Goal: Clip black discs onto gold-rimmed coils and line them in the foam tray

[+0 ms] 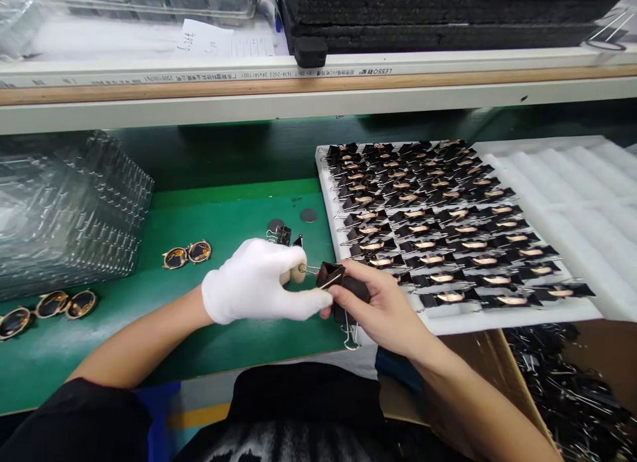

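Observation:
My left hand (261, 281), in a white glove with bare fingertips partly showing, pinches the wire handle of a black binder clip (329, 274). Bare, my right hand (381, 303) grips the clip's black body from the right, with more black clips bunched under its fingers and wire handles hanging below. Just beyond the glove, a small black clip (283, 235) and two grey discs (308, 215) lie on the green table (233, 216). To the right, a white foam tray (326, 183) holds rows of black clips with gold-coloured pieces between them.
Gold-rimmed round pieces (200, 251) lie left on the table. Stacked clear plastic trays (70, 210) stand at the far left. Another white tray (572, 183) is at the right, above a cardboard box (522, 376) of clips. A shelf edge (249, 107) spans the back.

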Motion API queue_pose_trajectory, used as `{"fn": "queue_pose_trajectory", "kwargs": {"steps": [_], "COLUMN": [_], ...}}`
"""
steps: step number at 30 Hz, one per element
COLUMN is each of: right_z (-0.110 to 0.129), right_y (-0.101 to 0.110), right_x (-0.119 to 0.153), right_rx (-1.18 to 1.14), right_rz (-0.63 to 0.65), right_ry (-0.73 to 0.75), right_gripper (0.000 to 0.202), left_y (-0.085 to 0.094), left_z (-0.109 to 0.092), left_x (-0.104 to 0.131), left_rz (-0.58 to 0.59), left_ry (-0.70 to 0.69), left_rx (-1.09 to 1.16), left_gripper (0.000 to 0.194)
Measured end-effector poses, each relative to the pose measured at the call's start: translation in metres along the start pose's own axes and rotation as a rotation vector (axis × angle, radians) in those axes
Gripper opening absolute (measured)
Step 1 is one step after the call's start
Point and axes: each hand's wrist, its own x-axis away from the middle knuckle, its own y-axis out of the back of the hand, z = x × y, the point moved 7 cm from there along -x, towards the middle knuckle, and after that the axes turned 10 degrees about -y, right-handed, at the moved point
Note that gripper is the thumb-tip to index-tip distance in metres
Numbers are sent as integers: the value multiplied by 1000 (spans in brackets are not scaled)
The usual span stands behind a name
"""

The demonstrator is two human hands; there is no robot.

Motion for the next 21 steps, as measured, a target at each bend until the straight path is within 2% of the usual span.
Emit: {"fn": "queue_pose_trajectory", "kwargs": {"steps": [3,5,10,12,14,18,21], "right_z": [-6,-5,6,12,19,22,24], "right_y": [1,8,39,53,62,59,48], "right_x": [2,4,8,8,8,7,7], "right_rx": [-194,-245,-32,100,221,264,239], "right_rz": [23,21,-4,-43,-79,-48,17], "right_ry": [-60,-43,-56,-57,-49,-108,-132], "right_gripper": [38,45,24,18,23,41,43], "left_y": [9,12,0,-5,-7,-13,-17], "left_z": [0,4,8,7,5,-1,-2], "left_x": [-3,-4,-4,-2,-1,3,5], "left_rz": [-84,-63,112,113,91,110,148], "left_ry": [-43,11,82,66,33,-18,-7], "left_rx": [-2,14,181,203,201,192,204], "left_gripper": [39,37,37,38,39,39,41]}}
